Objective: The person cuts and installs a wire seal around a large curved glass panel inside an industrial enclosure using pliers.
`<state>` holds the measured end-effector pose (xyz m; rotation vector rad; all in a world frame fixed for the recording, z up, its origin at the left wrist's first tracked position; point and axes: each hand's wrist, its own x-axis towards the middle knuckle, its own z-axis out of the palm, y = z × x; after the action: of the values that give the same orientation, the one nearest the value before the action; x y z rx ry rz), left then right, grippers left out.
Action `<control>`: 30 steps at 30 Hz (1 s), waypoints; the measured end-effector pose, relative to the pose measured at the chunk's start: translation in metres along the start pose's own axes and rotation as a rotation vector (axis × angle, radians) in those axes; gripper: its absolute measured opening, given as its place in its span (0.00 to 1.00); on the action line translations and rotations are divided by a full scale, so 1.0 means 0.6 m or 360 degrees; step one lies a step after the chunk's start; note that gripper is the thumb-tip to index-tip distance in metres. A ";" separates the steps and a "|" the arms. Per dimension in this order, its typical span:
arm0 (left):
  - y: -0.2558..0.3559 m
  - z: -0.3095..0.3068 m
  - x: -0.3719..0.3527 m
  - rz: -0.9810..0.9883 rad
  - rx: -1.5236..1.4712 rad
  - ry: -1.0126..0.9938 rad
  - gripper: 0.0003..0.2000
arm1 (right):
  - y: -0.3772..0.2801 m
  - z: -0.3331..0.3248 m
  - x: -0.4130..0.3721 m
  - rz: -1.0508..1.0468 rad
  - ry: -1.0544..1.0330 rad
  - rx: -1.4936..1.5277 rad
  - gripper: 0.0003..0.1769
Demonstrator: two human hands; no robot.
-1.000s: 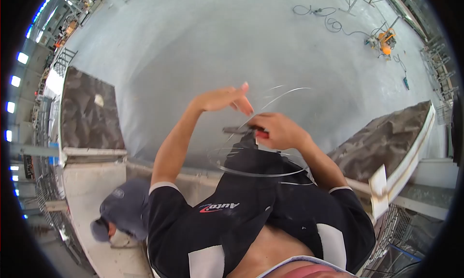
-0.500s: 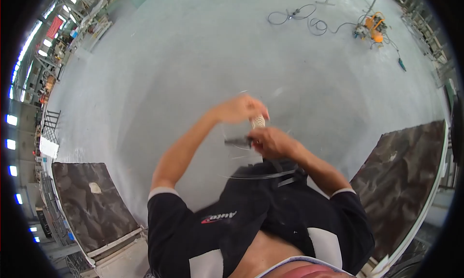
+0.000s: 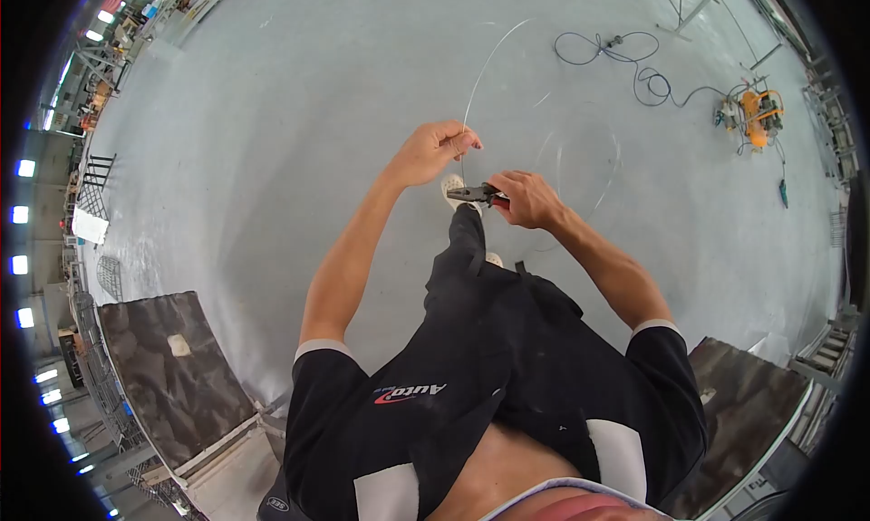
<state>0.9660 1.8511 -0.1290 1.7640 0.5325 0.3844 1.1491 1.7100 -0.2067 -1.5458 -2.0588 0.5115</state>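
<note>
My left hand is raised ahead of my body, thumb and fingers pinched on a thin wire. From the pinch, the wire curves up and away to the right, and a short length runs down toward the pliers. Those pliers, with dark jaws and red on the handles, are gripped in my right hand. Their jaws point left, just below my left fingers, and the wire's lower end meets them in this view. Behind the pliers, a light patterned shoe shows on my foot.
Grey floor spreads ahead. An orange machine stands at the far right, a dark hose looping from it. Brown-topped surfaces flank me, one at left and one at right. Racks and clutter line the left wall.
My hands have moved apart, the left farther forward and the right to the side with the pliers. The wire now shows clearly. My view has shifted, and one foot is stepped forward.
</note>
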 end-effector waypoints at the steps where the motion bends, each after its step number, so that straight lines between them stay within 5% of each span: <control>1: -0.021 -0.020 0.034 -0.0023 -0.0031 0.0049 0.14 | 0.029 -0.004 0.030 -0.0001 -0.0013 -0.0014 0.11; 6: -0.129 -0.162 0.170 -0.0093 -0.0185 0.0311 0.14 | 0.117 -0.022 0.194 0.0204 -0.0323 0.0067 0.11; 7: -0.174 -0.207 0.204 -0.0114 -0.0610 0.0681 0.14 | 0.139 -0.033 0.231 0.0320 -0.0452 0.0051 0.11; 8: -0.204 -0.251 0.226 -0.0137 -0.1033 0.1052 0.13 | 0.166 -0.028 0.251 0.0384 -0.0371 0.0111 0.10; 10: -0.221 -0.335 0.245 -0.0045 -0.0986 0.1564 0.12 | 0.245 -0.012 0.268 0.0509 -0.0225 0.0156 0.10; 13: -0.247 -0.418 0.243 -0.0154 -0.1026 0.1636 0.13 | 0.434 0.024 0.222 0.0699 0.0032 0.0126 0.09; 15: -0.260 -0.450 0.254 -0.0283 -0.0939 0.1668 0.13 | 0.559 0.024 0.187 0.1686 -0.0143 0.1201 0.06; 20: -0.270 -0.482 0.279 -0.0399 -0.0783 0.1710 0.15 | 0.606 -0.031 0.172 0.2537 0.0397 0.1566 0.09; 24: -0.216 -0.469 0.305 -0.0370 -0.0815 0.2039 0.14 | 0.740 -0.025 0.195 0.2596 0.0006 0.1484 0.14; 27: -0.136 -0.430 0.296 -0.0285 -0.0820 0.2234 0.14 | 0.849 0.001 0.225 0.2465 0.0001 0.1597 0.14; 30: -0.045 -0.386 0.280 -0.0245 -0.0643 0.2318 0.14 | 0.944 0.029 0.292 0.2166 0.0062 0.1216 0.21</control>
<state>0.9830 2.1367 -0.1001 0.7910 1.4430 1.5508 1.5345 2.0369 -0.5169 -2.1098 -0.3232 1.4560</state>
